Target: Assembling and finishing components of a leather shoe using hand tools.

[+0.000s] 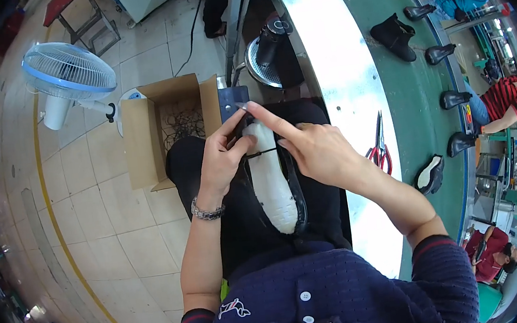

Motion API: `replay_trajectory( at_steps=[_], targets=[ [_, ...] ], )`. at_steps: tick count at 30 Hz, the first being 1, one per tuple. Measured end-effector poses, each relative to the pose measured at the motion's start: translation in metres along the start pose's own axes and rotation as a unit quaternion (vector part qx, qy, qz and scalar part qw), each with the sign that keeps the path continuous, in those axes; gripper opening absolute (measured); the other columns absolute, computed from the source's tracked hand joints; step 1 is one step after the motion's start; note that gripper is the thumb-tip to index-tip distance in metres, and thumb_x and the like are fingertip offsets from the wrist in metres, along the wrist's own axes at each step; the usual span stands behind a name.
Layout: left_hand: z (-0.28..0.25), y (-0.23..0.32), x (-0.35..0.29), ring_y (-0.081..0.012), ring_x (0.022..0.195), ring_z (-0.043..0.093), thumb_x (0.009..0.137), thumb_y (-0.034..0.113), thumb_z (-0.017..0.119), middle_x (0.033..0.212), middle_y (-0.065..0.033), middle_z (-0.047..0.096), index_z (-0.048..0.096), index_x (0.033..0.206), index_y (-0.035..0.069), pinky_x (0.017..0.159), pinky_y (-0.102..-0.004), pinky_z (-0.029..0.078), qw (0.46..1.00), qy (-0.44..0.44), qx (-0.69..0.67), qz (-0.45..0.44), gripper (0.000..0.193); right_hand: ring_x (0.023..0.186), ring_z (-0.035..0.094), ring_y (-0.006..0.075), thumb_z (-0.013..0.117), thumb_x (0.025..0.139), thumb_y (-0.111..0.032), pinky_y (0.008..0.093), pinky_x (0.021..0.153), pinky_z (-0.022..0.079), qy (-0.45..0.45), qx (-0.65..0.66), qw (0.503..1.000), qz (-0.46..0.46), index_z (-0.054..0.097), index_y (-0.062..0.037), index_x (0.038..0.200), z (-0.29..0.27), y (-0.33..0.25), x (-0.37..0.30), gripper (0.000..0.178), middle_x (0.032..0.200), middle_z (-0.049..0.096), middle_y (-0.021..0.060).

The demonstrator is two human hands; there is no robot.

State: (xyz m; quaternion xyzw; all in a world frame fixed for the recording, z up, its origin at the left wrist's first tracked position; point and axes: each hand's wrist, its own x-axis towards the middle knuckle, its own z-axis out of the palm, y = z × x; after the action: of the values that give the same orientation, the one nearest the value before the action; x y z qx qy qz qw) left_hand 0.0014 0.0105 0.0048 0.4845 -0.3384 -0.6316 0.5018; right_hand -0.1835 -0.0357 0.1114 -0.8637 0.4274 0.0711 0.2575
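Black shoe upper with white insole lies sole-up on the lap, left hand pinching its black cord at nine o'clock, right hand gripping its edge, forefinger extended toward twelve.

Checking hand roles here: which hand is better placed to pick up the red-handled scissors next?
Probably the right hand: the scissors lie on the metal bench edge just beside it. The left hand is across the shoe, pinching the black cord.

Shoe upper glossy black; insole matt white, rough; box brown cardboard; bench shiny metal.
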Motion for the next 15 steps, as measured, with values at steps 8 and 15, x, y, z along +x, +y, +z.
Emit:
replay_trajectory(
  at_steps=[8, 15],
  targets=[
    [0.01, 0.009, 0.003, -0.0068, 0.102, 0.058, 0.095, 0.015, 0.061, 0.116, -0.0025, 0.065, 0.058, 0.132, 0.001, 0.093, -0.0217, 0.043, 0.999, -0.003, -0.041, 0.004, 0.039, 0.076, 0.069, 0.0427, 0.056, 0.094, -0.008, 0.0463, 0.071, 0.054, 0.23, 0.121, 0.926, 0.272, 0.018, -0.0223, 0.156, 0.042, 0.088, -0.036, 0.074, 0.095, 0.068, 0.0292],
    [0.012, 0.011, -0.02, -0.0196, 0.138, 0.038, 0.092, 0.022, 0.067, 0.151, -0.0124, 0.04, 0.039, 0.147, 0.0, 0.114, -0.0323, 0.026, 0.986, -0.022, 0.057, 0.154, 0.066, 0.11, 0.059, 0.0392, 0.065, 0.092, -0.023, 0.0446, 0.097, 0.045, 0.356, 0.082, 0.893, 0.263, 0.055, -0.0055, 0.134, 0.115, 0.152, -0.091, 0.047, 0.119, 0.062, 0.0235]
  ],
)
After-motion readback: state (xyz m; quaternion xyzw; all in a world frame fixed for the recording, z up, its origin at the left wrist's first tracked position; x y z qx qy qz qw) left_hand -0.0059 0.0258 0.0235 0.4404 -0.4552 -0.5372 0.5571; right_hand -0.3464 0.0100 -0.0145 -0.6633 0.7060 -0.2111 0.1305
